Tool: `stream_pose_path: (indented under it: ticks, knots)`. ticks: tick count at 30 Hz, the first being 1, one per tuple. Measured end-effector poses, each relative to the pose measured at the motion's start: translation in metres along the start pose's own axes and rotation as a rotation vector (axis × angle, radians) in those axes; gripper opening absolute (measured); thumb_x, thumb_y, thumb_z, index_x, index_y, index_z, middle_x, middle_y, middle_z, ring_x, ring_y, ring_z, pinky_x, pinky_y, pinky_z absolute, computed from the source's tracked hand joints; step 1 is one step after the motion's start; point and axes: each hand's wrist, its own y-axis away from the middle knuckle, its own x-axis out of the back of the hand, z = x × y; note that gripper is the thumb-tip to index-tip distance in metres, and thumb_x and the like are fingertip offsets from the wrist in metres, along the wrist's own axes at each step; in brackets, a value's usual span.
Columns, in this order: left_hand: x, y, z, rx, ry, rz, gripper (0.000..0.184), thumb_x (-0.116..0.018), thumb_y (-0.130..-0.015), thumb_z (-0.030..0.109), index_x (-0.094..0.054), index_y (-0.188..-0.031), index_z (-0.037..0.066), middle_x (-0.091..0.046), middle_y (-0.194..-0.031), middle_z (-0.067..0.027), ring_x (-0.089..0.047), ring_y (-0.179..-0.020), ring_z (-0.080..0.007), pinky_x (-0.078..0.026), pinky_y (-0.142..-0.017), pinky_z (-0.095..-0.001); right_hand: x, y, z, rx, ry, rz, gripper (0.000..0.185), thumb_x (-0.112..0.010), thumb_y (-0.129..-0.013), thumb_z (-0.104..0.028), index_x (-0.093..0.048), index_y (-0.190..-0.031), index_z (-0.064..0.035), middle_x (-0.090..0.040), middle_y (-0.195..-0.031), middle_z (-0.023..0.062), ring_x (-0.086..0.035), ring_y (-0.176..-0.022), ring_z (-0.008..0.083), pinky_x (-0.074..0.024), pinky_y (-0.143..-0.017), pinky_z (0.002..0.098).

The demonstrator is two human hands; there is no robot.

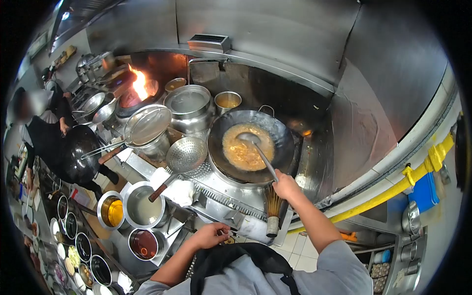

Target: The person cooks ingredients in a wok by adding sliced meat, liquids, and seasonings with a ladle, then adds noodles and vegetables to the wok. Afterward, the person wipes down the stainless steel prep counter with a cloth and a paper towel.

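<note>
My right hand is closed around the handle end of a long metal ladle. The ladle's bowl dips into a brownish, bubbling broth with pale pieces, inside a large dark wok on the stove. Just below my right hand a bamboo wok brush stands bristles up at the stove's front edge. My left hand hovers by the counter edge near my waist, fingers loosely bent and apart, with nothing visible in it. A perforated skimmer lies left of the wok.
Flames rise from another burner at the back left. A mesh strainer rests over a pot. Pots of yellow oil, cloudy liquid and red sauce stand at left. A co-worker holds a black wok.
</note>
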Motion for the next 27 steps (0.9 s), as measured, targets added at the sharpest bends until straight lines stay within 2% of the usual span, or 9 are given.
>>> stream_pose_path:
  ticks: [4, 8, 10, 12, 14, 18, 23, 25, 27]
  knots:
    - [0.024, 0.009, -0.020, -0.113, 0.043, 0.017, 0.031, -0.068, -0.085, 0.015, -0.062, -0.112, 0.001, -0.067, -0.093, -0.0075, -0.063, -0.084, -0.0133, -0.050, -0.078, -0.0277, 0.003, -0.004, -0.023, 0.065, -0.002, 0.047, 0.047, -0.054, -0.085, -0.018, -0.047, -0.128, -0.0028, -0.063, -0.106, 0.0249, -0.060, -0.101, 0.0404, -0.0483, -0.088, 0.0468]
    - [0.054, 0.022, -0.025, -0.088, -0.051, -0.007, 0.030, -0.069, -0.085, 0.015, -0.063, -0.111, 0.002, -0.067, -0.093, -0.0078, -0.062, -0.086, -0.0129, -0.050, -0.078, -0.0276, -0.008, -0.015, -0.053, -0.038, 0.092, -0.021, 0.046, -0.055, -0.084, -0.020, -0.049, -0.126, -0.0035, -0.063, -0.108, 0.0237, -0.059, -0.102, 0.0394, -0.0482, -0.089, 0.0464]
    - [0.068, 0.028, -0.037, -0.101, -0.017, -0.020, 0.030, -0.069, -0.085, 0.015, -0.063, -0.112, 0.003, -0.066, -0.094, -0.0077, -0.062, -0.086, -0.0132, -0.050, -0.078, -0.0276, 0.009, -0.013, -0.062, 0.027, 0.080, -0.020, 0.045, -0.056, -0.083, -0.019, -0.049, -0.126, -0.0047, -0.063, -0.107, 0.0235, -0.060, -0.102, 0.0391, -0.0476, -0.090, 0.0467]
    - [0.081, 0.035, -0.053, -0.114, 0.018, -0.034, 0.030, -0.069, -0.085, 0.015, -0.063, -0.112, 0.004, -0.066, -0.095, -0.0077, -0.062, -0.086, -0.0134, -0.050, -0.078, -0.0276, 0.007, 0.006, -0.067, 0.015, 0.068, 0.015, 0.051, -0.056, -0.083, -0.018, -0.047, -0.131, -0.0066, -0.064, -0.106, 0.0235, -0.061, -0.102, 0.0390, -0.0476, -0.091, 0.0465]
    - [0.089, 0.039, -0.072, -0.072, 0.081, -0.030, 0.036, -0.070, -0.084, 0.021, -0.061, -0.114, 0.003, -0.066, -0.096, -0.0100, -0.063, -0.084, -0.0177, -0.050, -0.076, -0.0294, 0.011, 0.028, -0.078, -0.134, 0.140, 0.000, 0.056, -0.056, -0.083, -0.018, -0.043, -0.137, -0.0083, -0.064, -0.106, 0.0226, -0.061, -0.101, 0.0391, -0.0478, -0.091, 0.0457]
    - [0.095, 0.029, -0.088, -0.129, 0.121, -0.089, 0.036, -0.070, -0.083, 0.020, -0.062, -0.114, 0.003, -0.067, -0.095, -0.0102, -0.064, -0.082, -0.0180, -0.051, -0.076, -0.0290, 0.010, 0.021, -0.080, -0.149, 0.225, -0.086, 0.058, -0.054, -0.085, -0.021, -0.040, -0.140, -0.0096, -0.064, -0.109, 0.0226, -0.062, -0.101, 0.0382, -0.0483, -0.091, 0.0443]
    - [0.102, 0.033, -0.075, -0.135, 0.049, -0.126, 0.034, -0.071, -0.084, 0.017, -0.061, -0.112, 0.000, -0.065, -0.096, -0.0086, -0.062, -0.088, -0.0143, -0.050, -0.079, -0.0281, -0.010, 0.006, -0.058, -0.208, 0.175, 0.035, 0.056, -0.054, -0.085, -0.020, -0.042, -0.138, -0.0085, -0.064, -0.106, 0.0226, -0.061, -0.102, 0.0386, -0.0491, -0.089, 0.0444]
    - [0.102, 0.034, -0.076, -0.135, 0.035, -0.118, 0.034, -0.071, -0.084, 0.016, -0.061, -0.112, -0.001, -0.065, -0.095, -0.0083, -0.062, -0.088, -0.0140, -0.050, -0.079, -0.0280, -0.015, -0.002, -0.041, -0.126, 0.136, 0.051, 0.055, -0.055, -0.081, -0.018, -0.046, -0.134, -0.0087, -0.062, -0.105, 0.0270, -0.060, -0.099, 0.0412, -0.0477, -0.088, 0.0471]
    - [0.103, 0.037, -0.079, -0.134, 0.022, -0.111, 0.034, -0.071, -0.084, 0.016, -0.061, -0.112, -0.001, -0.066, -0.095, -0.0080, -0.062, -0.088, -0.0138, -0.050, -0.079, -0.0279, -0.010, 0.015, -0.052, -0.182, 0.109, 0.083, 0.054, -0.055, -0.081, -0.018, -0.046, -0.132, -0.0081, -0.062, -0.106, 0.0270, -0.060, -0.100, 0.0413, -0.0476, -0.089, 0.0469]
